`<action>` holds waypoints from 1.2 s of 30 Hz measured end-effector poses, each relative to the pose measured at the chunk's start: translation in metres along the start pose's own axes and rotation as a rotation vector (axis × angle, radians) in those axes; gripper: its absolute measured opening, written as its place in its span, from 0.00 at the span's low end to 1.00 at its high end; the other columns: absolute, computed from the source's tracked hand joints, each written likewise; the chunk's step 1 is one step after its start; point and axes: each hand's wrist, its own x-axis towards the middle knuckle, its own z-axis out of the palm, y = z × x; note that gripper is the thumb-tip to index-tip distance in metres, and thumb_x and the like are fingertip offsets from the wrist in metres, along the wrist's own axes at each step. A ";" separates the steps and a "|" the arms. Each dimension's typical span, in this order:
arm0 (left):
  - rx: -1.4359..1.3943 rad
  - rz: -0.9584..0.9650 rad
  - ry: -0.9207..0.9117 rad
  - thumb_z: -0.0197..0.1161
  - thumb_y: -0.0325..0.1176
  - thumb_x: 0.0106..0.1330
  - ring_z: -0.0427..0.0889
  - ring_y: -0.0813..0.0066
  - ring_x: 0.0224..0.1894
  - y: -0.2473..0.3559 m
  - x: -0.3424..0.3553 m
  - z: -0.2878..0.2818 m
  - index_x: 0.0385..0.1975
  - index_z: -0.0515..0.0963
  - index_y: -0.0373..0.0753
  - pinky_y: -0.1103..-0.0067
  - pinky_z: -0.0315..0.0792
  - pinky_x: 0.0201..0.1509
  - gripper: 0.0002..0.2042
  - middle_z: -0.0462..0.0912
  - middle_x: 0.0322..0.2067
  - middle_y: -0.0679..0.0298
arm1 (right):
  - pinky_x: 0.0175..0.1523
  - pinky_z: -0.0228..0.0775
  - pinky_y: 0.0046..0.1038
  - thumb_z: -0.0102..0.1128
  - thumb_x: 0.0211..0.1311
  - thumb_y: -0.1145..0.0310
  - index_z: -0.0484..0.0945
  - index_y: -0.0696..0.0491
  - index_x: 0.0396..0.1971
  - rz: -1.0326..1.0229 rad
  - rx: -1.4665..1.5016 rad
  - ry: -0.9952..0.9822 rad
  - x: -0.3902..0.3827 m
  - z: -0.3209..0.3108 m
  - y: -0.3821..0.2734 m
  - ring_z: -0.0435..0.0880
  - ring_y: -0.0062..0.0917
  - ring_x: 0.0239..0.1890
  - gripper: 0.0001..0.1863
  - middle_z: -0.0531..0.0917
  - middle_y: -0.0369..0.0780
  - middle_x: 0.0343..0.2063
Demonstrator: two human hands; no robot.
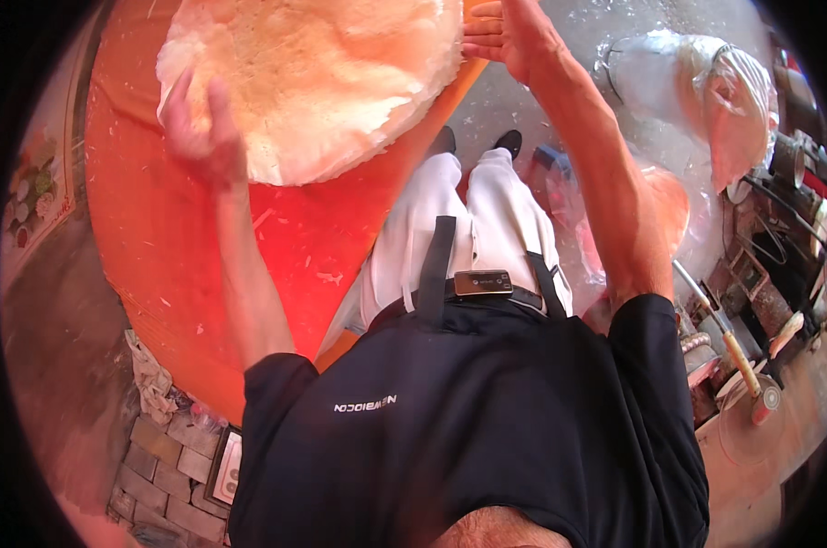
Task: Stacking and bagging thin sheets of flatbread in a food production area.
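Observation:
A thick, round, pale stack of thin ragged-edged sheets [308,73] lies on a large orange surface [158,247] in the upper middle. My left hand [203,137], blurred, is at the stack's left edge with its fingers raised and apart. On the other side, my right hand [509,41] reaches to the upper right edge, fingers stretched out beside the stack; whether they touch it I cannot tell.
On the pale floor at right stand a plastic-covered cylinder [651,73] and a bagged pinkish item [665,201]. Tools and metal clutter [765,301] line the far right. Bricks [167,466] and a crumpled cloth [153,379] lie lower left.

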 end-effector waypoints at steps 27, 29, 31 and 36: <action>-1.433 -1.617 0.292 0.60 0.49 0.66 0.68 0.52 0.58 0.002 -0.138 -0.026 0.56 0.61 0.28 0.54 0.65 0.64 0.31 0.65 0.54 0.50 | 0.40 0.77 0.34 0.39 0.58 0.24 0.69 0.74 0.50 0.196 0.105 -0.108 0.042 -0.026 0.009 0.83 0.36 0.30 0.56 0.83 0.51 0.35; -1.458 -1.652 0.307 0.60 0.49 0.66 0.68 0.53 0.57 0.005 -0.133 -0.027 0.55 0.62 0.29 0.55 0.65 0.64 0.30 0.66 0.53 0.51 | 0.47 0.75 0.38 0.38 0.61 0.27 0.70 0.72 0.50 0.240 0.110 -0.253 0.049 -0.041 0.013 0.82 0.37 0.36 0.52 0.82 0.51 0.38; -1.481 -1.682 0.344 0.60 0.50 0.66 0.68 0.54 0.56 0.006 -0.132 -0.028 0.54 0.62 0.29 0.55 0.65 0.63 0.29 0.66 0.52 0.52 | 0.51 0.73 0.40 0.38 0.62 0.28 0.70 0.70 0.50 0.151 0.083 -0.113 0.025 -0.024 0.026 0.81 0.37 0.40 0.50 0.82 0.51 0.39; -1.508 -1.647 0.330 0.59 0.50 0.67 0.68 0.57 0.52 0.001 -0.131 -0.024 0.50 0.64 0.30 0.56 0.67 0.61 0.27 0.67 0.48 0.53 | 0.60 0.64 0.42 0.37 0.64 0.31 0.71 0.66 0.52 0.074 0.077 0.109 -0.003 -0.002 0.036 0.77 0.38 0.50 0.46 0.81 0.51 0.44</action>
